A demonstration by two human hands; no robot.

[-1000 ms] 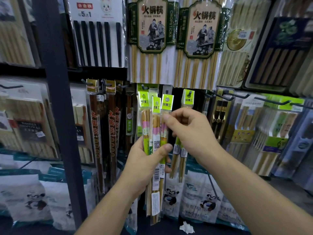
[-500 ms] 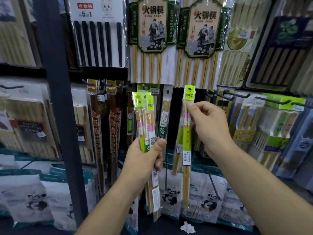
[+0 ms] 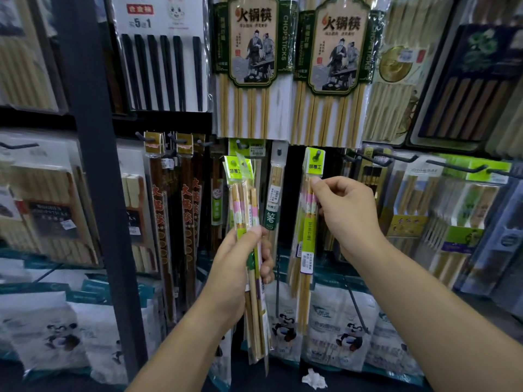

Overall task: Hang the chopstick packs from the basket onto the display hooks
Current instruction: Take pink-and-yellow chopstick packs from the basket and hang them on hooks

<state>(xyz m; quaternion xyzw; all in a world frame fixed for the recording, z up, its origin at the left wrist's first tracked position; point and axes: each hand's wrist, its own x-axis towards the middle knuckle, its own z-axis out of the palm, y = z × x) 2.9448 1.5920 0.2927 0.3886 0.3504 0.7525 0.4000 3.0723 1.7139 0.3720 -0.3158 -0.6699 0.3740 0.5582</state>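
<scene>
My left hand [image 3: 240, 267] grips a bunch of slim chopstick packs [image 3: 242, 199] with lime-green headers, held upright in front of the display. My right hand [image 3: 343, 210] pinches one more green-headed chopstick pack [image 3: 308, 230] just below its header. That header's hole sits over the tip of a dark display hook [image 3: 317, 153]. More packs of the same kind hang behind it on this hook. The basket is out of view.
A dark upright post [image 3: 93, 165] stands at the left. Large hotpot chopstick packs [image 3: 254, 66] hang above. Empty-tipped hooks [image 3: 452, 165] jut out at the right over other packs. Panda-printed bags [image 3: 339, 329] line the bottom row. A crumpled paper scrap [image 3: 314, 379] lies on the floor.
My right hand pulled one pack out of the bunch in my left hand, carried it right and up, and set its header on the hook. The left hand stayed put.
</scene>
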